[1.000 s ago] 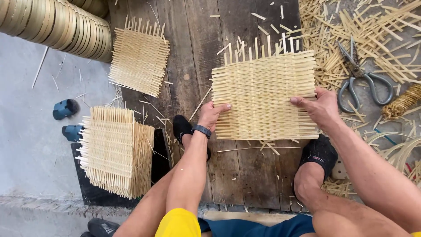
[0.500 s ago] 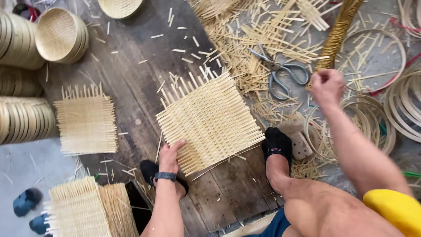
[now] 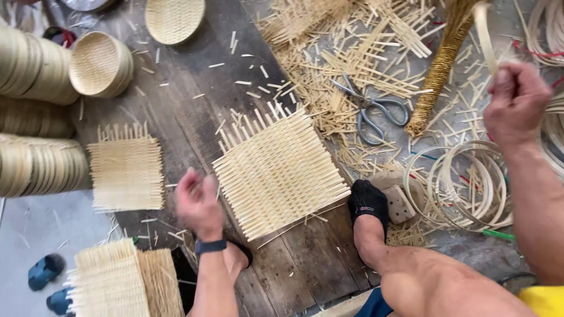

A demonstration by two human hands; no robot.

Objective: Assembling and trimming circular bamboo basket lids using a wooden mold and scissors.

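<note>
Bamboo mat (image 3: 281, 175) lies just right of my left hand (image 3: 198, 201).
My left hand, loosely curled and empty, is nearer; my right hand (image 3: 516, 101) grips a thin strip (image 3: 483, 32), well apart.

We see a woven mat (image 3: 281, 173) in the middle of the plank floor (image 3: 194, 76). A second mat (image 3: 126, 170) lies to its left, with stacked baskets (image 3: 35, 70) further left. The scissors (image 3: 376, 108) lie behind it to the right, on loose strips (image 3: 329, 64). Coiled hoops (image 3: 464, 188) lie right of the foot (image 3: 369, 202).
</note>
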